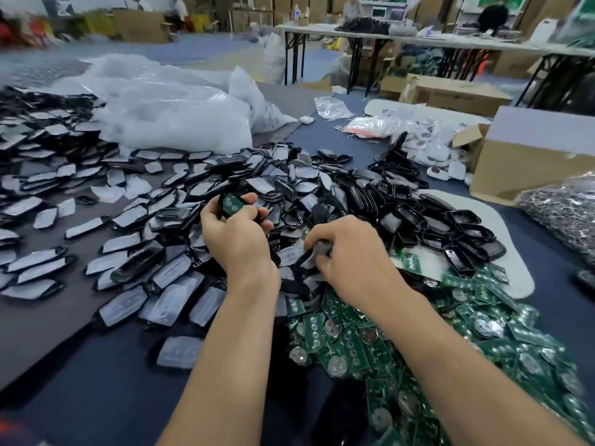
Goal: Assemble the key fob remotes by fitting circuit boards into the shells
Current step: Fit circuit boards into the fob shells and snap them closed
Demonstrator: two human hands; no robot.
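My left hand (236, 235) grips a black key fob shell (232, 205) with a green circuit board seated in it, held above the heap. Lower and to the right, my right hand (346, 252) pinches a dark grey piece (322, 249) at the top of the pile; what that piece is stays unclear. Green circuit boards (370, 342) with round coin cells lie in a heap at the lower right. Empty black shells (418, 220) are piled behind my right hand. Shells with grey button pads (128, 252) spread across the left and centre.
Large clear plastic bags (167, 111) lie at the back left. A cardboard box (534, 156) stands at the right, with a bag of metal rings (566, 207) in front of it. Small bagged parts (428, 136) sit at the back right. Folding tables and people are far behind.
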